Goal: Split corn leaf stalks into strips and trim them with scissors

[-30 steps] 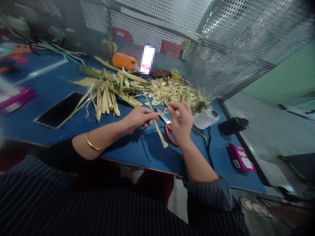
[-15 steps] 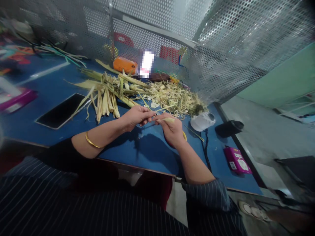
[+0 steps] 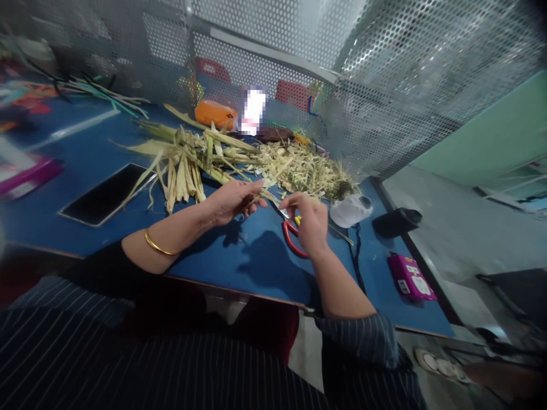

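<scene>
My left hand (image 3: 236, 203) pinches a thin pale strip of corn husk (image 3: 272, 197) between thumb and fingers. The strip runs right toward my right hand (image 3: 313, 223), whose fingers are curled closed around pale husk, partly hidden. Under that hand, scissors (image 3: 292, 238) with red handles lie on the blue table (image 3: 265, 267), blades pointing away. Beyond my hands spreads a heap of shredded husk (image 3: 307, 168). Longer husks tied or gathered in a bunch (image 3: 183, 179) rest to the left of it.
A dark tablet or phone (image 3: 106, 193) lies left. A lit phone (image 3: 254, 111) and an orange packet (image 3: 216, 115) stand at the back by a perforated metal panel (image 3: 273, 51). On the right are a white roll (image 3: 351, 210), a black cylinder (image 3: 397, 222) and a purple packet (image 3: 411, 277).
My hands have moved apart, the right one shifting right and the strip now showing between them. More of the scissors has come into sight beneath my right hand.
</scene>
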A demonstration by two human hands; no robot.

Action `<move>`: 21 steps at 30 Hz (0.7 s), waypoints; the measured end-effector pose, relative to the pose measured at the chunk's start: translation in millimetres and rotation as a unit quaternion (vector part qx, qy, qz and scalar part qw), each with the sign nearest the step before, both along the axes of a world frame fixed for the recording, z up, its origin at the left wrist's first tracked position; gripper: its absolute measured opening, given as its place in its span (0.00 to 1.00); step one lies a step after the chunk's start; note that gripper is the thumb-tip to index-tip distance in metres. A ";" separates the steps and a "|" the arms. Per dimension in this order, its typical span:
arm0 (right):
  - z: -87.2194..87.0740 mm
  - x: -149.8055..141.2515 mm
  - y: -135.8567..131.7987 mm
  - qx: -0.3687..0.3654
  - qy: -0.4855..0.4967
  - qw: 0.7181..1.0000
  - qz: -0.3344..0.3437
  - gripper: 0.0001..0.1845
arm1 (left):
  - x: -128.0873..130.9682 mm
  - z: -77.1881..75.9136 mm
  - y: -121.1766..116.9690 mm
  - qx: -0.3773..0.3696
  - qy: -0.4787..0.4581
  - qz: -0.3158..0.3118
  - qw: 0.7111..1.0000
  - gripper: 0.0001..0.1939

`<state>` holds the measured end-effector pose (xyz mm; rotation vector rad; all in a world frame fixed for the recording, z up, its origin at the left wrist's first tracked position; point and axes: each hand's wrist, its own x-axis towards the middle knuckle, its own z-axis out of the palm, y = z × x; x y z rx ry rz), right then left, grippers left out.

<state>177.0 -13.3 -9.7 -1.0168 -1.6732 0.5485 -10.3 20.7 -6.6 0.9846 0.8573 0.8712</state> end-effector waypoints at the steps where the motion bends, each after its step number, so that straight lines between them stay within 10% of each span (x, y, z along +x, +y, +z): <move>1: 0.2 3.6 2.9 -0.013 0.033 0.997 -0.062 0.26 | -0.4 0.8 0.1 -0.008 -0.006 0.003 1.000 0.15; 4: -0.6 15.0 12.7 -0.012 0.025 0.982 -0.188 0.18 | -1.1 1.5 -1.5 -0.007 0.000 -0.010 1.000 0.14; 9: 1.0 21.2 17.2 -0.087 -0.149 0.980 -0.102 0.13 | 0.7 0.1 -8.3 0.044 0.065 -0.056 0.995 0.15; 15: -0.3 7.8 12.0 -0.236 0.056 0.967 0.078 0.14 | 6.2 -2.8 -14.8 0.062 0.106 -0.106 0.987 0.16; 21: -12.2 -5.1 11.1 -0.191 0.145 0.971 0.012 0.10 | 7.4 -6.0 -15.7 0.088 0.116 -0.122 0.982 0.10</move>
